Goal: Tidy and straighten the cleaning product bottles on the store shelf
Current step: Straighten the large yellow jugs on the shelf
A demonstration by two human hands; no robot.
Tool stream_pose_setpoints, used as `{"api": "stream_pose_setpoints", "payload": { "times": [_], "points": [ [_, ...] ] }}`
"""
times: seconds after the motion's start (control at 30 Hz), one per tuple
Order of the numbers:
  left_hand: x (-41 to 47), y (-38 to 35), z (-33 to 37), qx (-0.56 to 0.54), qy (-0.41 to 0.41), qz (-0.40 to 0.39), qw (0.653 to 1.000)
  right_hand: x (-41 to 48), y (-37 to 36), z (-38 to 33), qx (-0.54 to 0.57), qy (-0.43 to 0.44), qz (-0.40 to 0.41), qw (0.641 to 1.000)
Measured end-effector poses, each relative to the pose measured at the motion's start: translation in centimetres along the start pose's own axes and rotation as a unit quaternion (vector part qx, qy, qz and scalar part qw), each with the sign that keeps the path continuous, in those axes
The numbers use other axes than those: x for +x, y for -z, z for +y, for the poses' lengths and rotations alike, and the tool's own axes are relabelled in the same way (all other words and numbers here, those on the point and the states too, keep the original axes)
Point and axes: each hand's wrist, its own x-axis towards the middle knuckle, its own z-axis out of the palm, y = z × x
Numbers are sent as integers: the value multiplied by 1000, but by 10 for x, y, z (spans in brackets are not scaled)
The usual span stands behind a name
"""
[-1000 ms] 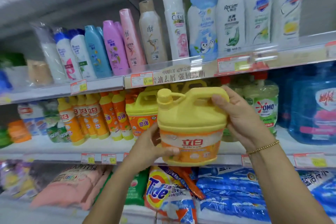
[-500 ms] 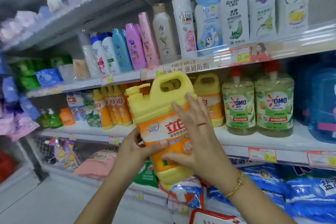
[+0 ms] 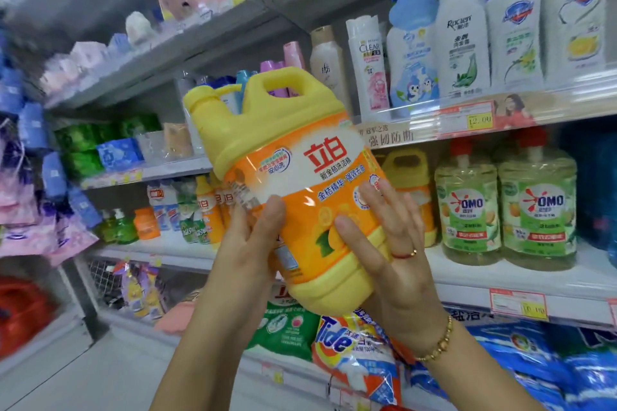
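Detergent jug (image 3: 290, 177): tilted, off shelf (image 3: 500, 280), between my hands. My left hand (image 3: 247, 243) grips lower side; my right hand (image 3: 397, 253) presses flat, fingers straight. Reshelving not yet done; OMO bottles (image 3: 467, 210) beyond right hand stand straight.

Yellow detergent jug (image 3: 293, 177) up off the shelf (image 3: 484, 280), tilted left — left hand (image 3: 247, 250) grips its side, right hand (image 3: 394, 253) flat against its front, fingers spread.

Middle shelf (image 3: 500, 277): two OMO bottles (image 3: 467, 207) upright side by side at right; yellow jug (image 3: 409, 173) just left of them; orange bottles (image 3: 205, 213) in a row farther left. Upper shelf (image 3: 551, 107): shampoo bottles (image 3: 462, 43) upright in a row.
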Motion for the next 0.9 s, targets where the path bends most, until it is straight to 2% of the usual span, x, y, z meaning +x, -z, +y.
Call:
{"api": "stream_pose_setpoints", "payload": {
  "times": [0.1, 0.17, 0.2, 0.23, 0.3, 0.33, 0.37, 0.4, 0.43, 0.5, 0.53, 0.63, 0.7, 0.73, 0.83, 0.9],
  "points": [
    [11, 12, -15, -131, 56, -17, 990, 8, 0, -19, 151, -89, -9, 984],
    [17, 22, -27, -156, 57, 16, 986, 14, -2, -32, 295, -213, -20, 931],
    [19, 29, -32, -169, 52, 28, 984, 15, -3, -36, 373, -275, -21, 886],
    [20, 36, -37, -188, 49, 39, 980, 17, -5, -39, 459, -327, -22, 826],
    [17, 50, -43, -228, 56, 45, 971, 14, -14, -36, 608, -404, -16, 683],
    [16, 54, -46, -231, 59, 47, 970, 9, -20, -30, 640, -448, 4, 624],
    [15, 56, -47, -221, 61, 49, 972, 6, -24, -25, 654, -481, 23, 583],
    [15, 55, -50, -206, 58, 52, 975, 3, -25, -21, 645, -490, 29, 586],
    [15, 53, -52, -192, 51, 62, 978, 2, -26, -19, 604, -486, 25, 631],
    [15, 51, -58, -178, 38, 108, 977, -6, -33, -18, 443, -448, -7, 776],
    [15, 50, -61, -179, 36, 129, 975, -9, -37, -20, 369, -418, -37, 829],
    [16, 46, -68, -162, 30, 170, 971, -17, -50, -34, 215, -351, -114, 904],
    [17, 42, -67, -122, 16, 162, 979, -22, -56, -37, 173, -301, -105, 932],
    [18, 40, -66, -99, 7, 145, 984, -23, -57, -35, 174, -300, -88, 934],
    [21, 44, -57, -40, -7, 49, 998, -22, -52, -25, 205, -324, -53, 922],
    [26, 51, -52, 3, -12, 15, 1000, -18, -44, -17, 264, -333, -73, 902]
  ]
}}
